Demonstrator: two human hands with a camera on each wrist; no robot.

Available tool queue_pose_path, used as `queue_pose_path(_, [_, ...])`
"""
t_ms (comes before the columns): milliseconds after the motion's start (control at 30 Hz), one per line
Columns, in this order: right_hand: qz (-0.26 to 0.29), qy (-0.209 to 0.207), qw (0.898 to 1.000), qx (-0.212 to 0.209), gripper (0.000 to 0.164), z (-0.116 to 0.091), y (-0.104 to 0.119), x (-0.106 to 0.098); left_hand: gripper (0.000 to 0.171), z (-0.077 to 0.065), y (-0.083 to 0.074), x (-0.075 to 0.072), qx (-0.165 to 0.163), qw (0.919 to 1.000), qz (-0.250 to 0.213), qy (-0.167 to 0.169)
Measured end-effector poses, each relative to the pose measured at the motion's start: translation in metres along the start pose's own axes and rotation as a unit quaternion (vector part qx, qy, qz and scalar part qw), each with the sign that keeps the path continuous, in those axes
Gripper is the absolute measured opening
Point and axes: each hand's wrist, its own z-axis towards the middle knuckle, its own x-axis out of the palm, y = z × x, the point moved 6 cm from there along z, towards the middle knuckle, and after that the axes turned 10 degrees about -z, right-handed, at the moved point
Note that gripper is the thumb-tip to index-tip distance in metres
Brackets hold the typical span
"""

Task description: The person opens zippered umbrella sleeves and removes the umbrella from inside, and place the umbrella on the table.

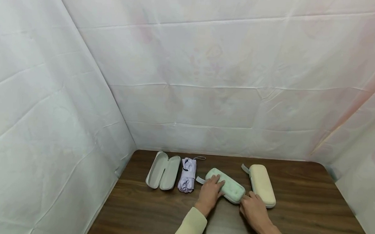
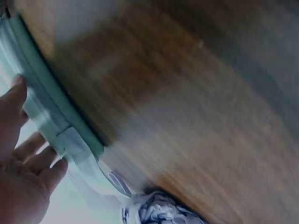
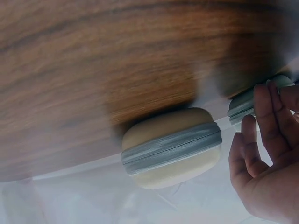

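Note:
A pale green zippered case (image 1: 234,190) lies slantwise on the table. My left hand (image 1: 209,195) holds it at its left end, fingers over the top and thumb against the near side. A light strap (image 2: 77,149) sticks out from that end, below the fingers in the left wrist view. At the case's right end, my right hand (image 1: 255,209) has thumb and index finger brought together at the zipper seam (image 3: 240,109); the pull itself is hidden by the fingers. Close by the right hand is a cream case (image 1: 262,185) with a grey zipper band (image 3: 170,149).
To the left, a grey-white case (image 1: 170,173) lies opened flat. Between it and the green case is a folded lilac umbrella (image 1: 188,175) with a wrist loop. White cloth walls (image 1: 194,107) rise behind the wooden table (image 1: 314,200) and at its sides.

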Motion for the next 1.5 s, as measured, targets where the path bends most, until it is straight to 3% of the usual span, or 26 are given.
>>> queue_pose_path(200, [-0.006,0.027,0.999,0.026,0.026,-0.001,-0.001,0.000,0.053,-0.001,-0.009,0.000,-0.009,0.9981,0.052,-0.032])
queue_pose_path(600, [-0.025,0.072,0.995,0.068,0.026,0.000,0.007,-0.001,0.053,0.000,-0.027,0.003,-0.070,0.9887,0.118,-0.061])
queue_pose_path(867, [-0.048,0.083,0.992,0.079,0.025,0.005,0.014,-0.003,0.053,-0.002,-0.032,0.004,-0.106,0.9835,0.131,-0.065])
queue_pose_path(1000, [-0.044,0.088,0.991,0.086,0.025,0.005,0.014,-0.003,0.047,-0.004,-0.028,-0.001,-0.076,0.9892,0.108,-0.063])
queue_pose_path(1133, [-0.035,0.091,0.991,0.090,0.027,0.004,0.012,-0.003,0.035,-0.004,-0.012,-0.005,-0.040,0.9984,0.033,-0.022])
queue_pose_path(1267, [-0.025,0.081,0.992,0.093,0.032,0.003,0.011,-0.004,0.032,-0.004,-0.002,-0.008,-0.017,0.9993,-0.033,0.004])
queue_pose_path(1367, [-0.026,0.081,0.992,0.094,0.033,0.002,0.010,-0.004,0.031,-0.004,-0.002,-0.008,-0.014,0.9986,-0.052,-0.001])
queue_pose_path(1500, [-0.037,0.089,0.991,0.093,0.030,0.002,0.008,-0.003,0.031,-0.006,-0.006,-0.006,-0.040,0.9974,-0.058,-0.016])
